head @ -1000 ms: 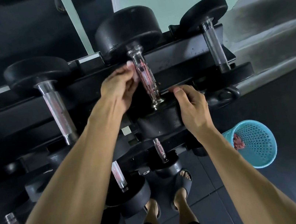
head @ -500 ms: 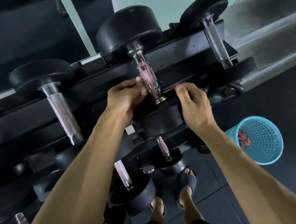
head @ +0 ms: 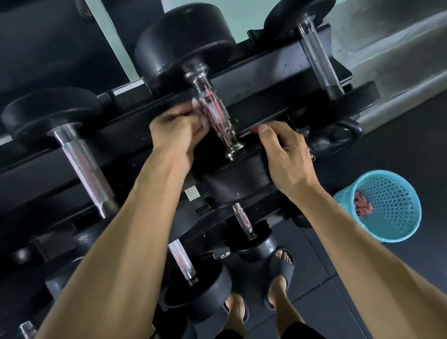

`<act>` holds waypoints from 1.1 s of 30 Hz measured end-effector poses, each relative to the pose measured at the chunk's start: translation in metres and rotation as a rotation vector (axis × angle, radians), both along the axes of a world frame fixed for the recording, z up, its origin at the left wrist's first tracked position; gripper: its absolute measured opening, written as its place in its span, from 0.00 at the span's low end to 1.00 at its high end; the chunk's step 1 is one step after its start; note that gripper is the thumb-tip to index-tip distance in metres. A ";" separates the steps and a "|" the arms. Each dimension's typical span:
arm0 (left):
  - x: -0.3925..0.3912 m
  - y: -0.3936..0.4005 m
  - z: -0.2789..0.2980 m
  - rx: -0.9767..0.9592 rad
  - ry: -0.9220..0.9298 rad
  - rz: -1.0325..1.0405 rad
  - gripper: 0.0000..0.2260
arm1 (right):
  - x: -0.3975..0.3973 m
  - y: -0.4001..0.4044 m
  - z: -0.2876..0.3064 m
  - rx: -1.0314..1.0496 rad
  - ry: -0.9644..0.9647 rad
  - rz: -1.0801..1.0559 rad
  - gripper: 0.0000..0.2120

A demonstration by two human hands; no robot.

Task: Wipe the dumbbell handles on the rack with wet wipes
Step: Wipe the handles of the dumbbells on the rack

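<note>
Head view, centre of frame: chrome knurled dumbbell handle (head: 215, 115) with pink reflections, seated on the black steel rack (head: 269, 80). Long axis runs from upper left to lower right, from the large black round weight head (head: 182, 44) at upper centre down to the near black weight head (head: 236, 182).

Left hand (head: 176, 135): directly left of the handle, fingers curled and pinching a small pale wet wipe (head: 198, 114) against the handle's left side, about mid-length. Wipe mostly hidden; only a white edge visible. Grip: grasping the wipe.

Right hand (head: 284, 153): lower right of the handle, fingers curled over the top edge of the near weight head, thumb toward the collar. Grip: clenched onto that head, probably to steady the dumbbell. Handle itself not touched by this hand.

Relation governing the coming move: handle lies immediately right of the left hand, so wiping strokes are best directed along the long axis. Left hand nearer.

Other handles: left chrome handle (head: 85, 173) at centre left, right chrome handle (head: 317, 63) at upper right, both well apart from the hands.

Container: turquoise perforated plastic basket (head: 394, 218) on the dark floor at lower right, holding a crumpled reddish item (head: 362, 204), identity unclear.
</note>
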State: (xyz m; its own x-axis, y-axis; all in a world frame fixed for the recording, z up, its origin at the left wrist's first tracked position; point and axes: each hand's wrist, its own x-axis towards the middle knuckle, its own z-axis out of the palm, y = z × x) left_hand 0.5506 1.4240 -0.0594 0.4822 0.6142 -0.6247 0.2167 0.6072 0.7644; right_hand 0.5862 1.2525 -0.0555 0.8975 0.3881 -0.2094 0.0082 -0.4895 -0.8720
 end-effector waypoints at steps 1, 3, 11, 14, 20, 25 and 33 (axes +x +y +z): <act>0.005 0.001 0.000 -0.021 -0.018 0.033 0.15 | 0.000 0.000 -0.001 0.004 -0.005 0.002 0.11; -0.002 -0.008 -0.003 0.032 0.029 -0.064 0.13 | -0.001 -0.001 0.000 0.004 0.002 0.002 0.10; -0.003 -0.003 0.007 0.106 0.058 -0.088 0.13 | -0.001 -0.001 -0.001 0.020 -0.013 0.028 0.10; -0.005 -0.007 0.008 0.083 0.036 -0.044 0.11 | -0.003 0.000 -0.006 0.037 -0.043 0.008 0.15; -0.024 -0.020 0.006 0.141 0.105 -0.154 0.06 | -0.002 0.001 -0.008 0.034 -0.049 -0.002 0.17; 0.007 0.003 0.019 0.127 -0.046 0.138 0.08 | -0.001 0.001 -0.009 0.031 -0.065 -0.002 0.20; -0.010 -0.009 0.020 0.215 -0.014 0.025 0.08 | 0.000 0.002 -0.012 0.037 -0.097 -0.011 0.24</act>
State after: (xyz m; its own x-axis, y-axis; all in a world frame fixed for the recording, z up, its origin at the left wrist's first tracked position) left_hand 0.5405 1.4154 -0.0396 0.4728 0.7444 -0.4716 0.1923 0.4351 0.8796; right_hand 0.5863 1.2541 -0.0671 0.9172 0.3840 -0.1066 0.0887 -0.4577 -0.8847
